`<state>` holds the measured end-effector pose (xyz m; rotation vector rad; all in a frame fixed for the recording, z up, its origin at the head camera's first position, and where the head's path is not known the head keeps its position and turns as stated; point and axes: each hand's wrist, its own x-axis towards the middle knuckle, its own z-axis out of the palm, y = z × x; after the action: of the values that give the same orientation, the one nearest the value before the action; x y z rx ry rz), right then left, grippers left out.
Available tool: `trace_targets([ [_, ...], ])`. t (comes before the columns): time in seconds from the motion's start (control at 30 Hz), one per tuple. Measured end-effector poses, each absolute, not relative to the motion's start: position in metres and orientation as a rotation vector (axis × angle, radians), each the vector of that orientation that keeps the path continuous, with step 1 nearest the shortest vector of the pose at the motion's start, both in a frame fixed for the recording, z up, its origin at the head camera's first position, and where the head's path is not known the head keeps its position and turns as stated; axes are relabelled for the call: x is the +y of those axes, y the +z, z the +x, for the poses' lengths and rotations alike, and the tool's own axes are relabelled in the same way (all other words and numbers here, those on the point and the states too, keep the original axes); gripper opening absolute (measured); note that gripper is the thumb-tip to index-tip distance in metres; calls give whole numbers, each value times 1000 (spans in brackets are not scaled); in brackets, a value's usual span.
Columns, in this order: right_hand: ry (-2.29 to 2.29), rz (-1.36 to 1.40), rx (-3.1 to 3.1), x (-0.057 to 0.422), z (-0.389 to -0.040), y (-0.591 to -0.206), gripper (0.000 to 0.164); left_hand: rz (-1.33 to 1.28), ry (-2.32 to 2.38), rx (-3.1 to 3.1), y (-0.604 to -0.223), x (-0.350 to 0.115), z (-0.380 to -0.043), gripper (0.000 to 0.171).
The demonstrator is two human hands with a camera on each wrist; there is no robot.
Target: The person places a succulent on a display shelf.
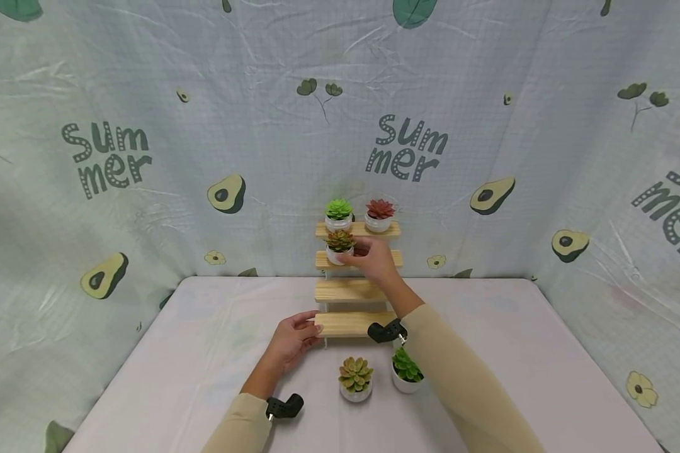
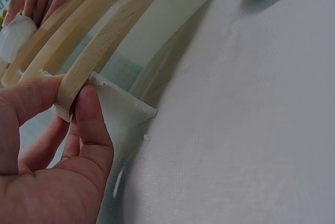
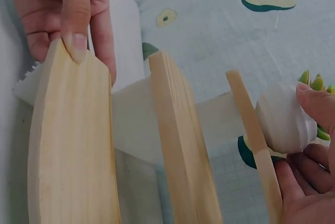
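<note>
A small wooden shelf rack with stepped boards [image 1: 351,290] stands at the back of the table. My right hand [image 1: 376,259] grips the white pot of an orange-brown succulent [image 1: 340,241] at the left end of the second board from the top; in the right wrist view the pot [image 3: 285,118] sits against that board. With thumb and fingers my left hand [image 1: 294,340] pinches the left end of the lowest board [image 2: 78,80]. On the top board are a bright green succulent [image 1: 339,211] and a red succulent [image 1: 379,211].
In front of the rack, a yellowish succulent [image 1: 356,376] and a green succulent [image 1: 407,371] stand in white pots on the white tablecloth [image 1: 215,365]. My right forearm passes close beside the green one. A printed curtain [image 1: 294,145] hangs behind the rack.
</note>
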<state>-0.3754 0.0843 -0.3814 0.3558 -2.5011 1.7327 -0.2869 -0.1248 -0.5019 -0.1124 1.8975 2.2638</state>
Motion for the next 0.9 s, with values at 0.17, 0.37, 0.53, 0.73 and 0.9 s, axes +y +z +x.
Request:
trace_targets([
  [0.17,1798,355,-2449,98,-365,-386,58,-117,2256,1894,-504,-126,-288,48],
  [0.37,1859,386,-2383,125,-346,-388,55,-122,2249,1899,-504,-127,-291,48],
  [0.53,1848,364,-2374,145,-325,-394,52,-122,2249,1904,-503,-127,-292,48],
  [0.73,1849,339,-2391,167,-298,-410,53,-129,2240,1907,-503,-127,-292,47],
  [0.9,1847,301,-2421,180,-279,-428,52,-122,2259,1895,-505,-128,-294,47],
])
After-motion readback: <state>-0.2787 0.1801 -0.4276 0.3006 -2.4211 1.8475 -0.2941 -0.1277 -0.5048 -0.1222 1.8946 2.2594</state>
